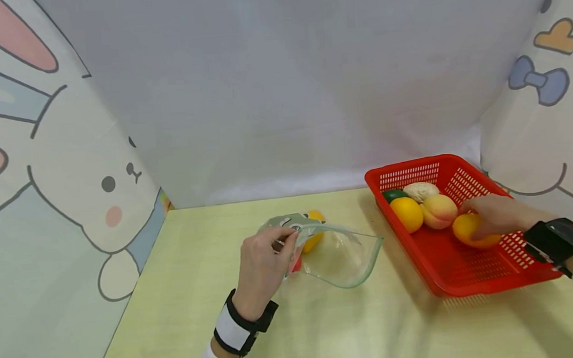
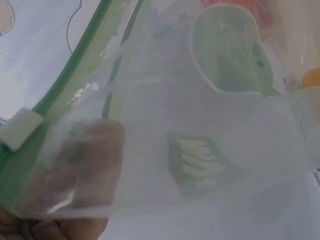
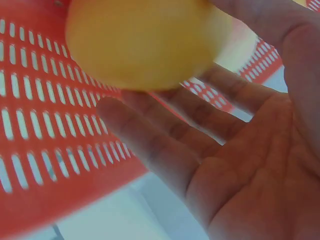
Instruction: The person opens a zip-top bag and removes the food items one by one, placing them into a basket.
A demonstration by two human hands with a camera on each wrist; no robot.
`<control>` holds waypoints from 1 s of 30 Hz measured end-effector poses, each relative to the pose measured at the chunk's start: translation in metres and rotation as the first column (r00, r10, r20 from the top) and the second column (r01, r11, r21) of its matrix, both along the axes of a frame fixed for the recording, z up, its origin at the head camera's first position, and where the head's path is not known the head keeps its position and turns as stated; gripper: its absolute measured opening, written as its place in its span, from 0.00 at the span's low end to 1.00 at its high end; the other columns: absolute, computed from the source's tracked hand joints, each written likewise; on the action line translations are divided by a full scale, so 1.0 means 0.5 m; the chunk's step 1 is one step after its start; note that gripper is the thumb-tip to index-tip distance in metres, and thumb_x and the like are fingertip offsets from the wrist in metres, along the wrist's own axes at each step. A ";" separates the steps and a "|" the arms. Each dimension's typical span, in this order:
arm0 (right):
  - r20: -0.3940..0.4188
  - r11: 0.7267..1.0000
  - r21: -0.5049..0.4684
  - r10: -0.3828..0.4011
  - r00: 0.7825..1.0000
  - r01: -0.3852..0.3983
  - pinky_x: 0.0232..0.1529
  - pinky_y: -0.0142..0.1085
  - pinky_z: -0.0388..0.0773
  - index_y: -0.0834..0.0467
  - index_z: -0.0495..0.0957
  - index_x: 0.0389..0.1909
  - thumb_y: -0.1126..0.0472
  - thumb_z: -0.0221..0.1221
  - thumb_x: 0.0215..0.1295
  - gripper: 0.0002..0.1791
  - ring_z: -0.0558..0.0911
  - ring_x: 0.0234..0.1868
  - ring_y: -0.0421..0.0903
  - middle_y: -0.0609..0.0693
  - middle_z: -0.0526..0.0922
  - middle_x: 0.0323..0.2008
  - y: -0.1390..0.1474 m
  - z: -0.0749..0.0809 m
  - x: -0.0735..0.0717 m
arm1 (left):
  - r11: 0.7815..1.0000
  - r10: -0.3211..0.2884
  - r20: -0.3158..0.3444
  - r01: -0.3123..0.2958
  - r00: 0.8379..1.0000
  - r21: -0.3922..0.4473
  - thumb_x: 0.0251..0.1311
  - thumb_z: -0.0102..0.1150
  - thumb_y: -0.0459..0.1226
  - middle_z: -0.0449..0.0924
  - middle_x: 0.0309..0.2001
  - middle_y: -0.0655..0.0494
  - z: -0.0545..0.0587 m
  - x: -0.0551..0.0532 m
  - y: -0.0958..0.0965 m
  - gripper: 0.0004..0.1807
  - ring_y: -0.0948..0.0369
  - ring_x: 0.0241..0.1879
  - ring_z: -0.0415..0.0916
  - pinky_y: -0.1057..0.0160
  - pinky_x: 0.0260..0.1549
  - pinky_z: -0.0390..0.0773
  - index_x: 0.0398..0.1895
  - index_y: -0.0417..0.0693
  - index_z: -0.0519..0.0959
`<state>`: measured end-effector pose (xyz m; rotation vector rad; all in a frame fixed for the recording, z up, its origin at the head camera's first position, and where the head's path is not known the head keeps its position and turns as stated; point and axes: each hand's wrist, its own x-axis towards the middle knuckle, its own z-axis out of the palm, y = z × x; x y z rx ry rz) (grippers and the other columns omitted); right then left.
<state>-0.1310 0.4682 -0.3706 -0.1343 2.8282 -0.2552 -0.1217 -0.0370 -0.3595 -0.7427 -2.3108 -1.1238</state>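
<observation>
Right hand (image 1: 493, 214) curled round orange-yellow fruit (image 1: 468, 231) inside red basket (image 1: 498, 285), near bench (image 1: 357, 329) far right corner. Left hand (image 1: 261, 264) pinches clear bag (image 1: 347, 258) by mouth edge, mid-bench. I'd lift fruit straight up, clear of rim, bag mouth held wide.

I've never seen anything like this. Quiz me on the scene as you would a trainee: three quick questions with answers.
1. Which hand pinches the clear bag?
2. Inside the red basket, the right hand holds: a) a yellow fruit; b) a dark green piece; c) a whitish piece.
3. True or false: in the head view, the basket stands left of the bag.

Key: 1. The left hand. 2. a. 3. False; it stands right.
</observation>
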 end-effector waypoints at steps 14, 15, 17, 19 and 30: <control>-0.358 0.992 0.048 0.122 0.926 -0.113 0.53 0.61 0.86 0.62 0.81 0.61 0.52 0.77 0.58 0.33 0.85 0.51 0.60 0.61 0.88 0.53 -0.213 0.107 0.063 | 1.000 0.010 -0.002 -0.010 1.000 0.017 0.62 0.73 0.31 0.92 0.32 0.49 0.001 0.005 0.000 0.03 0.61 0.23 0.85 0.73 0.26 0.84 0.37 0.39 0.91; -0.417 0.988 0.042 0.154 0.896 -0.151 0.51 0.57 0.88 0.61 0.82 0.59 0.53 0.79 0.56 0.32 0.86 0.47 0.55 0.58 0.88 0.50 -0.236 0.111 0.070 | 1.000 0.010 -0.008 -0.010 1.000 0.019 0.62 0.73 0.31 0.92 0.32 0.49 0.001 0.006 0.000 0.03 0.60 0.23 0.86 0.72 0.26 0.84 0.37 0.39 0.91; -0.547 0.967 0.037 0.231 0.805 -0.252 0.44 0.47 0.90 0.59 0.84 0.53 0.58 0.81 0.51 0.28 0.85 0.41 0.49 0.54 0.88 0.45 -0.283 0.117 0.086 | 1.000 0.005 -0.020 -0.004 1.000 0.028 0.61 0.74 0.30 0.92 0.32 0.48 0.002 0.007 0.000 0.04 0.60 0.23 0.86 0.71 0.26 0.85 0.37 0.39 0.90; -0.687 0.923 0.040 0.303 0.660 -0.383 0.37 0.34 0.88 0.57 0.85 0.47 0.53 0.76 0.61 0.18 0.82 0.36 0.43 0.49 0.87 0.40 -0.328 0.115 0.100 | 0.999 0.002 -0.033 -0.001 0.999 0.036 0.61 0.74 0.30 0.91 0.31 0.48 0.002 0.008 0.000 0.04 0.60 0.23 0.86 0.71 0.27 0.85 0.37 0.38 0.90; -0.601 0.749 0.160 0.591 0.539 -0.642 0.42 0.29 0.86 0.52 0.85 0.50 0.54 0.73 0.65 0.15 0.81 0.38 0.41 0.45 0.85 0.41 -0.535 0.071 0.118 | 0.999 -0.001 -0.070 0.005 0.998 0.053 0.60 0.75 0.31 0.91 0.32 0.49 0.010 0.017 0.003 0.04 0.59 0.23 0.86 0.70 0.26 0.86 0.37 0.39 0.90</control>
